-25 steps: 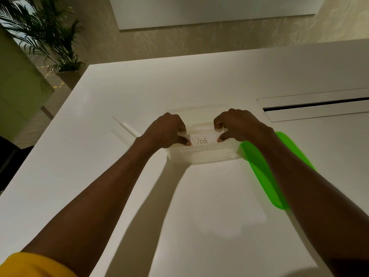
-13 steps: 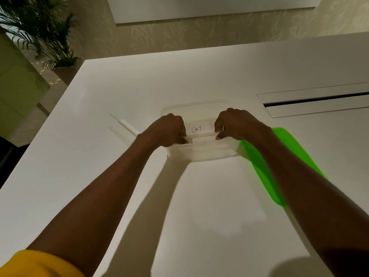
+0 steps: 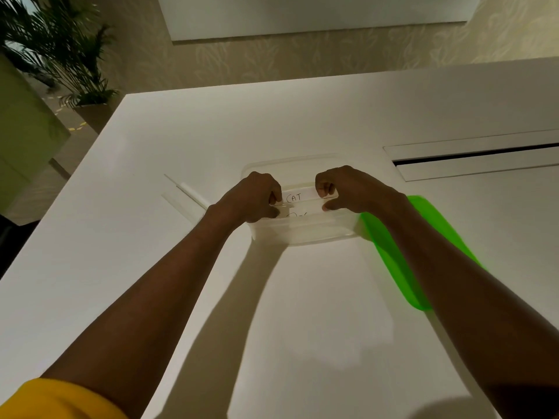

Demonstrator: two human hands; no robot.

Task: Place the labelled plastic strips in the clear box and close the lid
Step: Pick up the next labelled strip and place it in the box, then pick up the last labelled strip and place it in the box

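A clear plastic box (image 3: pixel 305 232) stands open on the white table (image 3: pixel 272 122). Inside it lies a strip labelled CAT (image 3: pixel 298 196). In front of it a second labelled strip (image 3: pixel 298 213), its writing half hidden by the box wall, is pinched at its left end by my left hand (image 3: pixel 252 198) and at its right end by my right hand (image 3: pixel 348 189). Both hands reach down into the box. The green lid (image 3: pixel 390 252) lies flat on the table to the right of the box, partly under my right forearm.
Two or three more clear strips (image 3: pixel 184 193) lie on the table left of the box, behind my left wrist. A long slot with a raised flap (image 3: pixel 472 160) is set into the table at the right. A potted plant (image 3: pixel 57 52) stands beyond the table's far left corner.
The strip marked DOG, held above the box's near rim a second ago, has gone down into the box with both hands. The CAT strip behind it has come into sight.
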